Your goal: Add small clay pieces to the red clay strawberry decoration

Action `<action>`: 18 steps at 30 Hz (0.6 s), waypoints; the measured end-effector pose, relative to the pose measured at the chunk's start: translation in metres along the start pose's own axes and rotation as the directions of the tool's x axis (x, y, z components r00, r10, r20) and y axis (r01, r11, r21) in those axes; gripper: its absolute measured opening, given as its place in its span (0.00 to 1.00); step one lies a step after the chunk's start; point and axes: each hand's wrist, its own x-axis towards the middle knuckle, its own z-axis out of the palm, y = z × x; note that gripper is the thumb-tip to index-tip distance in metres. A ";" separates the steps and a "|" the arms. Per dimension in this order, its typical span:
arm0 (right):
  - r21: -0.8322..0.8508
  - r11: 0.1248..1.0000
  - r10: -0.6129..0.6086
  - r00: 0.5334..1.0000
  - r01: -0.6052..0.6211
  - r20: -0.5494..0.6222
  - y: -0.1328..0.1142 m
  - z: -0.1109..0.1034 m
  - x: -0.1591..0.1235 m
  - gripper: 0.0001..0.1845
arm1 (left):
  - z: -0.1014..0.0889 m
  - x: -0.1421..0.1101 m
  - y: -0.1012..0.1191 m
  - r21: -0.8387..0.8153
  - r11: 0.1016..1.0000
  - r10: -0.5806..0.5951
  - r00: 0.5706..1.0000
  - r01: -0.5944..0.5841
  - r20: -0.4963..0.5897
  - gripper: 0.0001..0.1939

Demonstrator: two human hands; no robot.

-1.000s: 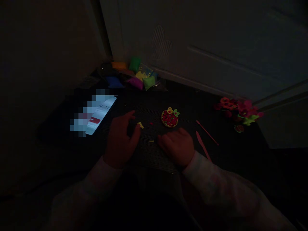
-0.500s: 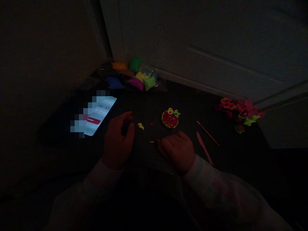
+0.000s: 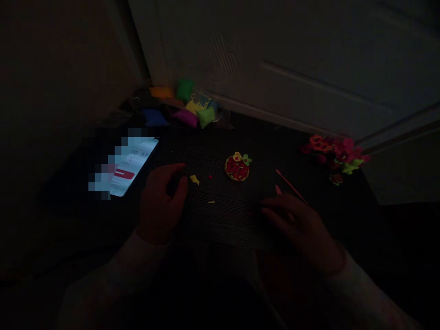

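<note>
My left hand [image 3: 161, 199] rests on the dark table with thumb and fingers apart, holding nothing. A small yellow clay piece [image 3: 195, 179] lies just right of its fingertips, and a tiny red clay bit [image 3: 210, 177] sits beyond that. My right hand [image 3: 302, 227] is over a pink clay knife [image 3: 278, 189], whose tip alone shows past the fingers. Its thumb and forefinger are spread; no grip on the knife is visible. Between the hands lies a thin pale yellow sliver [image 3: 211, 202]. Farther back is a round clay basket [image 3: 237, 169] filled with red pieces, with yellow and green flowers on its rim.
A lit phone [image 3: 132, 167] showing a timer lies at left. Bags of coloured clay [image 3: 187, 117] are heaped at the back. A thin pink tool [image 3: 290, 184] lies beyond my right hand. Pink and red clay flowers [image 3: 338, 149] stand at right, before a pale panel [image 3: 292, 41]. The scene is dim.
My right hand has moved right, from beside the yellow sliver to over the pink knife, and its fingers have spread. My left hand has drawn back slightly from the yellow piece.
</note>
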 end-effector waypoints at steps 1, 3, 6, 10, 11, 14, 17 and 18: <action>-0.025 1.000 -0.017 0.999 0.017 0.033 0.000 0.006 -0.005 0.09 | 0.000 0.000 0.000 0.009 1.000 0.007 1.000 -0.007 0.004 0.12; -0.070 0.997 -0.034 0.998 0.037 0.046 0.001 0.019 -0.010 0.09 | 0.000 0.000 0.001 0.023 0.999 0.023 1.000 -0.023 0.005 0.12; -0.095 0.994 -0.047 0.998 0.050 0.032 0.001 0.030 -0.011 0.07 | -0.001 0.000 0.002 0.037 0.998 0.047 0.999 -0.046 -0.009 0.11; -0.125 0.988 -0.091 0.995 0.094 0.034 0.000 0.028 -0.012 0.07 | -0.002 0.000 0.002 0.044 0.996 0.073 0.997 -0.073 -0.008 0.11; -0.134 0.985 -0.101 0.994 0.104 0.035 0.000 0.026 -0.015 0.08 | -0.002 0.000 0.002 0.044 0.996 0.079 0.997 -0.079 -0.010 0.11; -0.204 0.971 -0.123 0.992 0.125 0.022 -0.004 0.022 -0.027 0.10 | -0.002 0.000 0.001 0.058 0.995 0.086 0.996 -0.086 -0.004 0.11; -0.350 0.931 -0.117 0.993 0.101 -0.025 -0.010 0.026 -0.041 0.15 | -0.002 0.001 0.002 0.075 0.993 0.089 0.996 -0.088 0.001 0.11; -0.398 0.914 -0.107 0.993 0.082 -0.042 -0.013 0.029 -0.046 0.17 | -0.002 0.001 0.002 0.076 0.992 0.097 0.995 -0.096 -0.004 0.11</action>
